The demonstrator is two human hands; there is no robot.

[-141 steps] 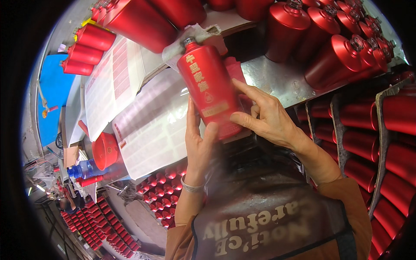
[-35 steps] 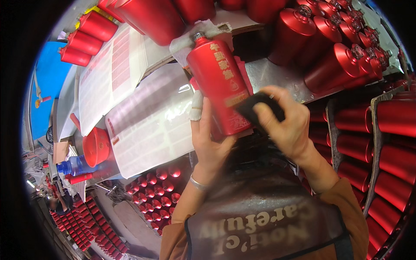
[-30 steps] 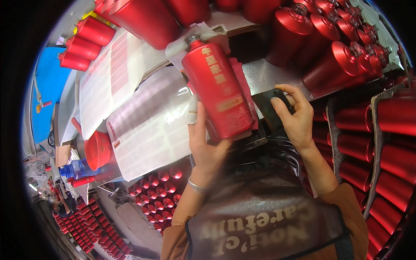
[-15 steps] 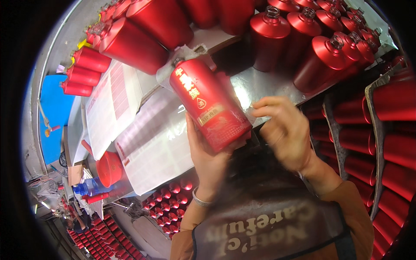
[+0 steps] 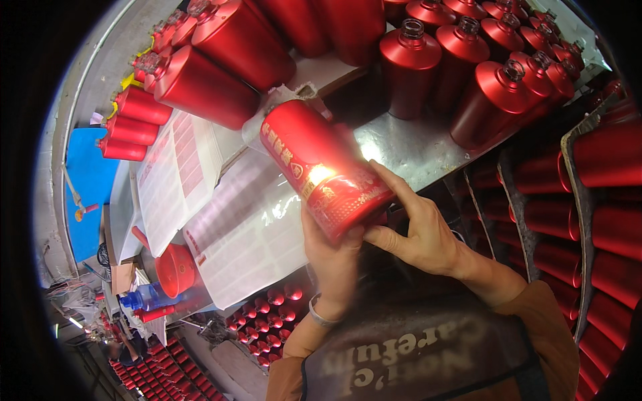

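A glossy red bottle (image 5: 309, 157) with gold lettering and a small gold label band lies tilted in front of me, its base toward me and its shoulder pointing up and left. My left hand (image 5: 331, 264) is closed around its lower left side and supports it from beneath. At the lower right, my right hand (image 5: 428, 230) grips the base end, thumb at the bottom edge and fingers along the side. The bottle's neck is not visible from this angle.
Printed translucent sheets (image 5: 247, 244) lie on the bench, left of the bottle, with another sheet stack (image 5: 175, 177) beyond. Several plain red bottles (image 5: 491, 100) stand at the far right. Racked red bottles (image 5: 548, 217) line the right side. A red pail (image 5: 175, 267) and a blue bottle (image 5: 148, 296) sit at left.
My right hand has moved left from the air beside the bottle onto its base end. The bottle has turned and tipped, so its lettering faces more leftward and its neck no longer shows.
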